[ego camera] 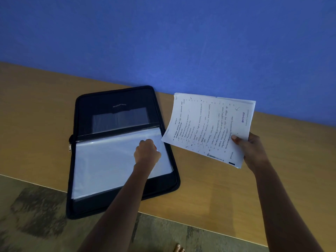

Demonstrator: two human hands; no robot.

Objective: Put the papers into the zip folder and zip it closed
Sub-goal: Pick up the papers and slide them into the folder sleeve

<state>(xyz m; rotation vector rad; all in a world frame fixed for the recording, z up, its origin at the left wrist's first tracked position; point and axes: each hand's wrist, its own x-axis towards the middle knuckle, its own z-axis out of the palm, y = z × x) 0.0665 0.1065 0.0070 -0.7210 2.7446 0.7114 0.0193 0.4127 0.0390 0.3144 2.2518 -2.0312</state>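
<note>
A black zip folder (94,208) lies open flat on the wooden table, its near corner overhanging the table's front edge. Clear plastic sleeves (101,164) fill its lower half. My left hand (147,151) rests on the right part of the top sleeve with fingers curled, pinching or pressing the sheet near its right edge. My right hand (249,151) holds a stack of printed papers (209,128) by the bottom right corner, lifted above the table just right of the folder. The zipper pull (69,148) shows at the folder's left side by the spine.
The wooden table (209,193) runs against a blue wall (163,42). Below its front edge is a mottled floor (36,215), where toes of a bare foot (178,248) show.
</note>
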